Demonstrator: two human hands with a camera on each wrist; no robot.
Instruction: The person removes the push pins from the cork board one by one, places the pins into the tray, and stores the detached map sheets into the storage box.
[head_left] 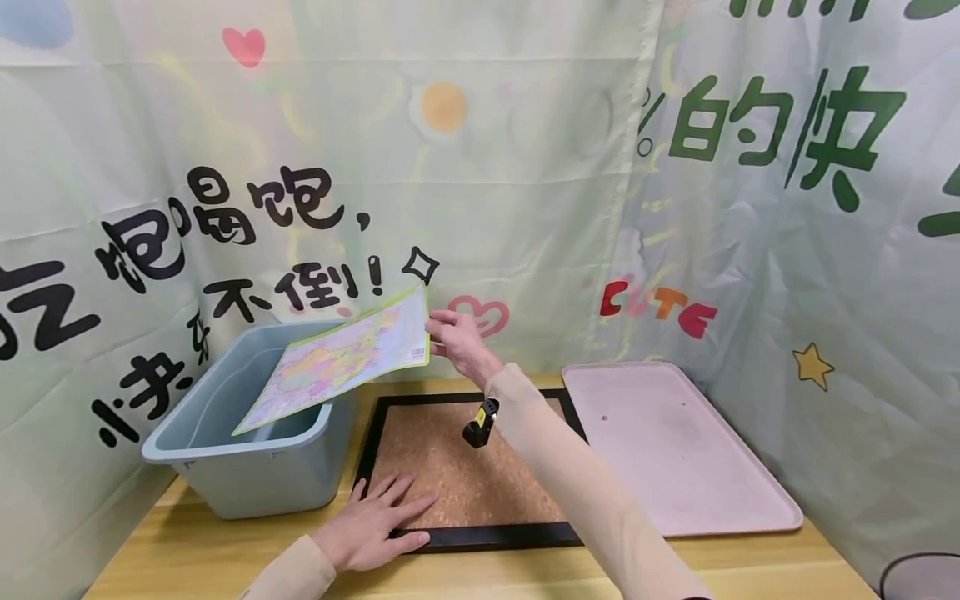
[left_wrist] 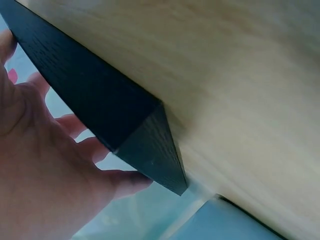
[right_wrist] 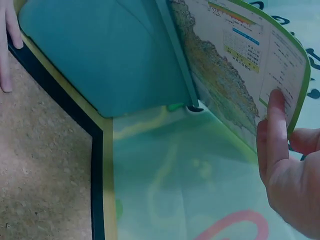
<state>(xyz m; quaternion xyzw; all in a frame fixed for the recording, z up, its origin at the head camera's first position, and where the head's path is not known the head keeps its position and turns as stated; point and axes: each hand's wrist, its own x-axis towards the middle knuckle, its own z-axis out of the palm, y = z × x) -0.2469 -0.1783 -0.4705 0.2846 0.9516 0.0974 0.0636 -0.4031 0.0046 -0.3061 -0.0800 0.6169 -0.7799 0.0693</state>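
Observation:
A thin map sheet with a lime-green border slants over the blue-grey plastic tub at the left. My right hand pinches its right edge between thumb and fingers. In the right wrist view the back of the map shows a terrain picture and a small table. My left hand lies with fingers spread over the near left corner of a black-framed cork board. From the left wrist view, its fingers run along the board's black frame.
To the right of the cork board a pale pink tray lies on the wooden table. Printed fabric hangs behind and along both sides. A round rim of something shows at the bottom right corner.

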